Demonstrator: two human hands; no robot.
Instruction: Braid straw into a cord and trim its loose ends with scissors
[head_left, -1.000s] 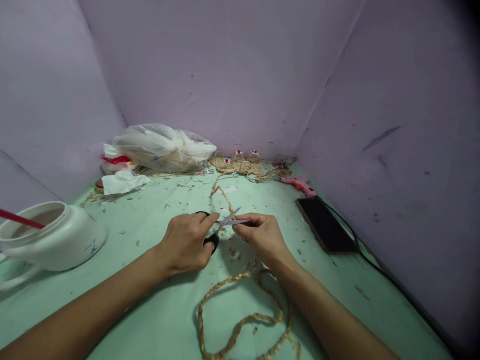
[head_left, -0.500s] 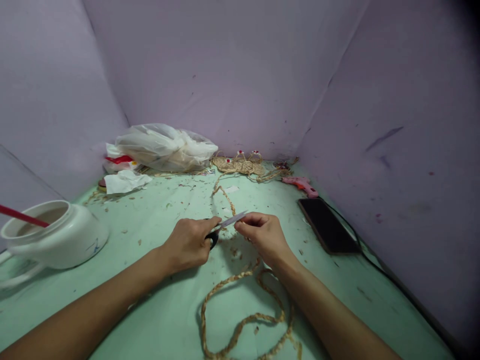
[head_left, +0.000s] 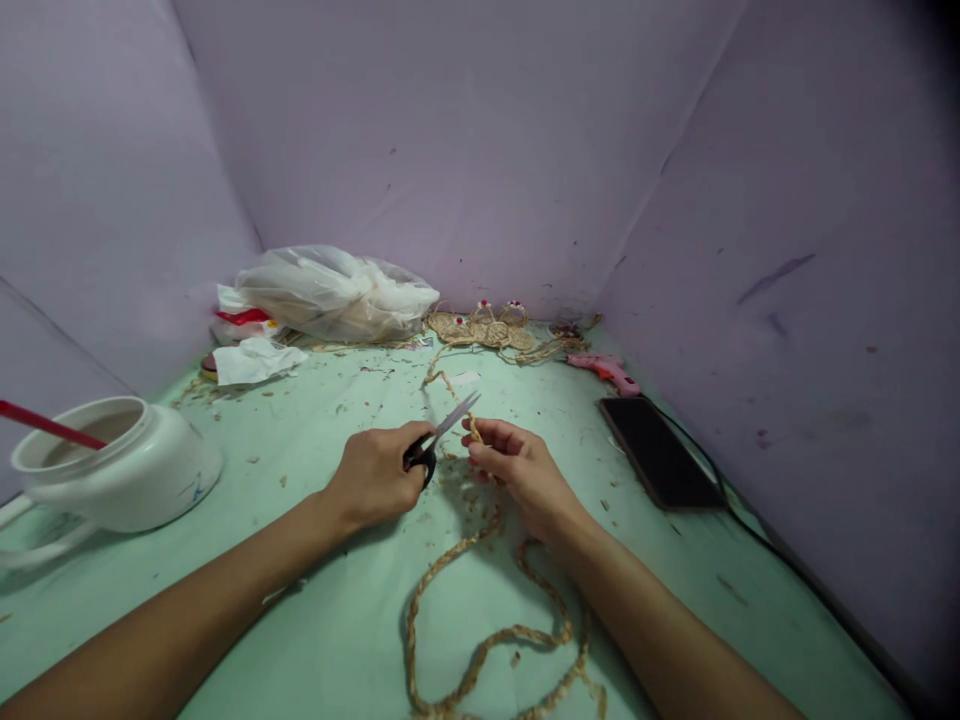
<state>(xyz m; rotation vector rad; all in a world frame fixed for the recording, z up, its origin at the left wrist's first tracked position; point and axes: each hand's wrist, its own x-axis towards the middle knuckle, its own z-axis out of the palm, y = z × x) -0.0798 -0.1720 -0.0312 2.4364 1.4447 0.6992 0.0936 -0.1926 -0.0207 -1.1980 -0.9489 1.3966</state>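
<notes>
My left hand (head_left: 381,473) grips a pair of black-handled scissors (head_left: 429,455), their blades pointing up and to the right, slightly parted at the tips. Between the thumb and fingers of my right hand (head_left: 517,465) is a braided straw-coloured rope (head_left: 475,428). The scissor tips are close to this rope, just above my right fingertips; whether they touch it I cannot tell. From my right hand the rope runs away toward the back and also down into loose loops on the green tabletop (head_left: 337,610).
Woven coils with red beads (head_left: 491,330) and a knotted plastic bag (head_left: 337,295) lie along the back wall. A pink glue gun (head_left: 611,372) and a dark phone (head_left: 660,455) are on the right. At left stands a white pot (head_left: 150,470) holding a red stick.
The scissors have swung to a steeper angle, their tips moving left and up from my right fingers. My right fingers have spread a little, showing more of the rope.
</notes>
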